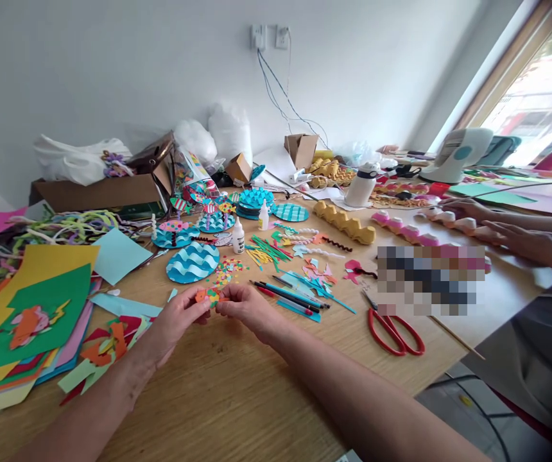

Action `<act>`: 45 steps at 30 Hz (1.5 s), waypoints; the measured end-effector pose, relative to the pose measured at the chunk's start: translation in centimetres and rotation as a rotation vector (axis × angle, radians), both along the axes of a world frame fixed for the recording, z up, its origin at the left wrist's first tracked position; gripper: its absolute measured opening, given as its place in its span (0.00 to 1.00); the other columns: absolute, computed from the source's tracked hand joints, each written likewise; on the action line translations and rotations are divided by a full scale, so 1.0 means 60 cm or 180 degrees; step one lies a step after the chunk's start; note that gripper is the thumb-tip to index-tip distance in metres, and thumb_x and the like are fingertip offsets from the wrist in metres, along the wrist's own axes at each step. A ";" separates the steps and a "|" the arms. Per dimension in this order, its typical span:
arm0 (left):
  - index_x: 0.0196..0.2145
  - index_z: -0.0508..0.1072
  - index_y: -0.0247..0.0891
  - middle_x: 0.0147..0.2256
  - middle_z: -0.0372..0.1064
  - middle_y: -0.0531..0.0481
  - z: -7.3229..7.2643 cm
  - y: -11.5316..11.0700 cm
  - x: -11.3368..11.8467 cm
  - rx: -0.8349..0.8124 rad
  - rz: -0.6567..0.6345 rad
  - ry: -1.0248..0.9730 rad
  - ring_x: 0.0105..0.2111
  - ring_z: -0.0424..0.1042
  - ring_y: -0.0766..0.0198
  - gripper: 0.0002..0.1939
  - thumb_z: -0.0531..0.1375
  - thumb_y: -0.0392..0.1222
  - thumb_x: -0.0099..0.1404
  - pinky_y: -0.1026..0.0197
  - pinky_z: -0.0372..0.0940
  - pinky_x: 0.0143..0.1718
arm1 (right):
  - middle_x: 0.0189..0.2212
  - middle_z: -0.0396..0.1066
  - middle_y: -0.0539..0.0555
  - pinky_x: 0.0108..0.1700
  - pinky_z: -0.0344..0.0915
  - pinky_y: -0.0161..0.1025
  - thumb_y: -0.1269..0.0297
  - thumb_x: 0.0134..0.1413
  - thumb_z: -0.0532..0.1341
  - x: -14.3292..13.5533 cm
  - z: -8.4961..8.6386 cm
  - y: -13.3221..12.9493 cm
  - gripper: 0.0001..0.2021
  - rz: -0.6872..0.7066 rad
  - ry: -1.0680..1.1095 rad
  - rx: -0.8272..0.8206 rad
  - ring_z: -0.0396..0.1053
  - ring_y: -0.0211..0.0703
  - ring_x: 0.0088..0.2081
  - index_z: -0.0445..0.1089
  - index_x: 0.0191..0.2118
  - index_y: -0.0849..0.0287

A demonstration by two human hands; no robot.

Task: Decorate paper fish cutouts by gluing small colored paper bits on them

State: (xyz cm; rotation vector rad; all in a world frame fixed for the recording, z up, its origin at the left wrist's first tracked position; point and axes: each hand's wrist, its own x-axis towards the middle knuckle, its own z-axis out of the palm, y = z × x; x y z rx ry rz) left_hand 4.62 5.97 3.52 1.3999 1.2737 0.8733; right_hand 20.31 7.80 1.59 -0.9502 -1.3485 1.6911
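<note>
Between my two hands, just above the table's front middle, is a small orange paper fish [212, 297] with green and yellow dots on it. My left hand [184, 309] pinches its left end, and my right hand [244, 308] has its fingers closed at the right end. Right behind the fish lies a scatter of colourful paper dots [228, 272]. A blue disc with wavy paper strips [192, 262] rests behind my left hand. A white glue bottle [239, 237] stands upright beyond the dots. Several pens [289, 298] lie to the right of my right hand.
Red-handled scissors [391, 330] and a wooden stick [456, 337] lie at the right. Coloured paper sheets [59, 301] and scraps [107, 350] cover the left. Egg-carton strips [343, 222] lie farther back. Another person's hands [521, 237] touch a painted carton strip at the right.
</note>
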 end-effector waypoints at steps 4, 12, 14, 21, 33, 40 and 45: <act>0.35 0.68 0.38 0.31 0.66 0.51 -0.001 -0.003 -0.002 -0.0140 -0.0097 -0.0244 0.33 0.65 0.62 0.16 0.57 0.54 0.57 0.61 0.61 0.35 | 0.19 0.58 0.44 0.28 0.49 0.32 0.68 0.39 0.60 0.000 0.005 -0.001 0.05 -0.0088 -0.0036 0.0048 0.53 0.30 0.23 0.63 0.24 0.61; 0.28 0.68 0.37 0.23 0.62 0.55 0.007 -0.006 0.014 0.0023 -0.0018 0.0027 0.26 0.60 0.65 0.11 0.59 0.47 0.51 0.63 0.57 0.28 | 0.18 0.54 0.43 0.25 0.45 0.32 0.70 0.40 0.59 -0.004 0.004 -0.003 0.04 -0.0173 -0.0522 0.0259 0.49 0.30 0.22 0.61 0.23 0.60; 0.27 0.68 0.37 0.22 0.62 0.55 0.008 -0.008 0.015 0.0008 0.0019 0.0042 0.26 0.61 0.65 0.10 0.58 0.46 0.51 0.63 0.57 0.28 | 0.18 0.54 0.44 0.25 0.45 0.32 0.70 0.40 0.58 -0.005 0.001 -0.001 0.04 -0.0179 -0.0613 0.0344 0.49 0.30 0.22 0.61 0.23 0.60; 0.30 0.68 0.37 0.27 0.65 0.54 0.007 -0.007 0.012 -0.0046 0.0023 -0.0162 0.30 0.64 0.63 0.12 0.58 0.48 0.53 0.62 0.60 0.33 | 0.18 0.54 0.44 0.25 0.46 0.32 0.71 0.40 0.57 -0.006 -0.004 0.003 0.03 -0.0229 -0.0854 0.0615 0.50 0.30 0.22 0.60 0.22 0.60; 0.28 0.67 0.39 0.28 0.63 0.54 0.002 0.001 -0.003 0.0302 0.0231 -0.0268 0.30 0.64 0.63 0.11 0.57 0.50 0.55 0.63 0.62 0.33 | 0.18 0.54 0.43 0.25 0.47 0.31 0.69 0.40 0.57 0.000 0.004 0.000 0.02 -0.0246 -0.0851 0.0648 0.50 0.30 0.23 0.61 0.23 0.60; 0.23 0.66 0.38 0.23 0.61 0.56 0.006 0.002 0.006 0.0493 0.0363 0.0070 0.26 0.61 0.65 0.10 0.58 0.47 0.52 0.64 0.59 0.30 | 0.18 0.54 0.44 0.25 0.47 0.32 0.67 0.40 0.56 0.000 -0.001 0.001 0.02 -0.0231 -0.0986 0.0722 0.50 0.30 0.23 0.62 0.24 0.60; 0.24 0.65 0.38 0.24 0.61 0.56 0.002 0.004 0.002 0.0508 0.0355 0.0102 0.27 0.61 0.66 0.09 0.57 0.46 0.53 0.64 0.59 0.31 | 0.19 0.56 0.44 0.25 0.47 0.32 0.68 0.40 0.56 -0.001 0.000 0.001 0.03 -0.0160 -0.0874 0.0608 0.51 0.30 0.23 0.62 0.26 0.60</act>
